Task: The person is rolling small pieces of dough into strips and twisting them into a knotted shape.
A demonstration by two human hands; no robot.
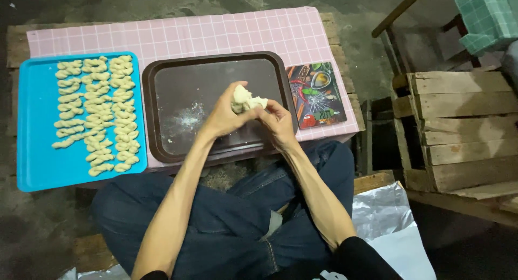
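Pale dough lump [247,99] sits pinched between both hands above the brown tray [162,75]: left hand [226,117] closes its grip underneath, right hand [276,119] clasps the lump's right end, equally near.

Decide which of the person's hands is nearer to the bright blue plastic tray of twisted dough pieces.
Left. The left hand is over the brown tray beside the blue tray; the right hand lies farther right, beyond it.

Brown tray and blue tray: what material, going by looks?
Brown tray: likely plastic, semi-matte with soft glare, moulded raised rim, dusted with flour. Blue tray: likely plastic, uniform bright colour, rounded corners. Neither can be confirmed by sight alone.
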